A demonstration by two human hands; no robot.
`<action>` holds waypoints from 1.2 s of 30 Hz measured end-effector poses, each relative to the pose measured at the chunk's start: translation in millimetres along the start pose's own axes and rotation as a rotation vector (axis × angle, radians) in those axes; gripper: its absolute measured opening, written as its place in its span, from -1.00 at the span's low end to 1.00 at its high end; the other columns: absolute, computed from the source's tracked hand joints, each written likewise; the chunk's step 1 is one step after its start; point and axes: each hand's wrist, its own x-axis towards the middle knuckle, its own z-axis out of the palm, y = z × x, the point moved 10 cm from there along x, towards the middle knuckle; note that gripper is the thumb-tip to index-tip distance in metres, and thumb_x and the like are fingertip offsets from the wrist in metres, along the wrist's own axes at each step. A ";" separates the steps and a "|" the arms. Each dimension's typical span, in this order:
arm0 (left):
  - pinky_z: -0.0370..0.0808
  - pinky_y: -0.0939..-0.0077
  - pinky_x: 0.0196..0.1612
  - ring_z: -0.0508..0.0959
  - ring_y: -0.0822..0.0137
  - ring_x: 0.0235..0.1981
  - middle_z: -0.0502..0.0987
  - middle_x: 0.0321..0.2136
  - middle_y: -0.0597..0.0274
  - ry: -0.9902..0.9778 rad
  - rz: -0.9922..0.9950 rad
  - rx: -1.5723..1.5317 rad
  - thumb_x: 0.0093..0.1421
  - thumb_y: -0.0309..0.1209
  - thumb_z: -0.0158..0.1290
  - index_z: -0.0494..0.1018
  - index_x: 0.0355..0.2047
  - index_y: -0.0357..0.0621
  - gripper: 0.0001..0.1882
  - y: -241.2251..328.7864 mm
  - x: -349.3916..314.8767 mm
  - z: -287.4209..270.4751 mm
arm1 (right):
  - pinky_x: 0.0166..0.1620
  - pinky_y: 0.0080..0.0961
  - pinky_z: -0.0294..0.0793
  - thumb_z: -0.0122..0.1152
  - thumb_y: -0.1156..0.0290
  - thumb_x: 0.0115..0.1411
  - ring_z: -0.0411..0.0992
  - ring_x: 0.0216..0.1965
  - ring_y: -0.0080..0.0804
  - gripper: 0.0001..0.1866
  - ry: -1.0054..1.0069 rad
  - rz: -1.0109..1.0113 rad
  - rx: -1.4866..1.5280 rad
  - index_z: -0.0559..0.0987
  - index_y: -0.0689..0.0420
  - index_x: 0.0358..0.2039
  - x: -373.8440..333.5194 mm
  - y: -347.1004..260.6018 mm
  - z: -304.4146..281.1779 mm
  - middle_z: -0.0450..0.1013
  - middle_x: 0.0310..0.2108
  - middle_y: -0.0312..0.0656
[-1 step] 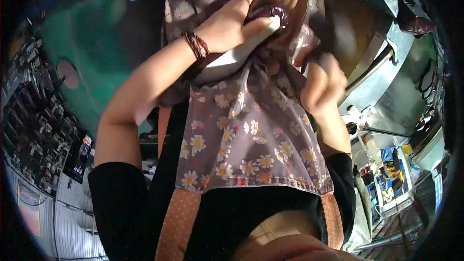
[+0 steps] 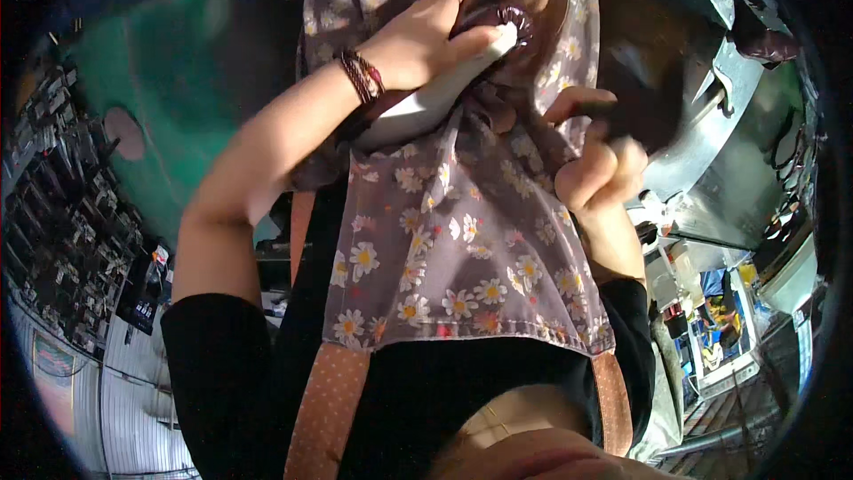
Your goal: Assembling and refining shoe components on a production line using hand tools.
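My left hand is closed around a dark-red shoe with a shiny gathered edge and a long white form or sole under it. The thumb presses near the white tip. The shoe lies in my lap against the flowered apron. To the right, my right hand is closed, with its fingers curled and partly blurred. A dark, motion-smeared thing shows just beyond it, apparently in its grip; its kind cannot be made out.
A curved metal machine part or rack stands at the right, with another dark-red piece on it. A bin of colourful items sits lower right. Green surface lies at the left, beside dense racks of dark items.
My right hand has turned and shifted slightly, and the dark blurred thing beyond it shows more plainly. My left hand and the shoe have hardly moved.
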 end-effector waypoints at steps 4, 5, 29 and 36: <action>0.14 0.44 0.25 0.23 0.20 0.22 0.24 0.17 -0.07 -0.170 -0.039 -0.145 0.25 -0.28 0.01 0.05 0.24 -0.28 -0.36 10.4 11.6 3.1 | -0.51 -0.16 0.41 0.17 0.26 0.16 0.47 -0.53 0.03 -0.71 -0.275 0.222 -0.543 0.36 0.21 -0.49 0.8 54.5 37.1 0.44 -0.56 0.05; 0.12 0.44 0.26 0.22 0.19 0.23 0.23 0.17 -0.06 -0.165 -0.041 -0.112 0.23 -0.30 0.03 0.05 0.24 -0.26 -0.35 12.2 11.0 -0.8 | -0.50 -0.20 0.42 0.16 0.28 0.17 0.47 -0.54 0.02 -0.73 -0.272 0.253 -0.497 0.39 0.23 -0.46 4.2 45.3 31.0 0.45 -0.56 0.05; 0.07 0.47 0.29 0.15 0.07 0.29 0.10 0.23 -0.31 -0.110 0.028 0.040 0.28 0.02 -0.16 -0.22 0.32 -0.34 -0.14 -1.9 1.1 -3.3 | -0.22 -0.61 0.39 -0.13 0.24 0.26 0.47 -0.30 -0.44 -0.67 -0.010 -0.062 0.058 0.48 0.26 -0.26 16.7 -41.9 -22.0 0.50 -0.36 -0.19; 0.19 0.43 0.22 0.27 0.06 0.21 0.22 0.15 -0.32 -0.202 0.024 -0.012 0.27 -0.11 -0.04 -0.14 0.29 -0.39 -0.19 1.3 5.1 -2.7 | -0.50 -0.24 0.43 0.11 0.35 0.20 0.46 -0.52 0.09 -0.81 -0.237 0.196 -0.528 0.42 0.23 -0.36 11.7 44.0 30.8 0.42 -0.57 0.10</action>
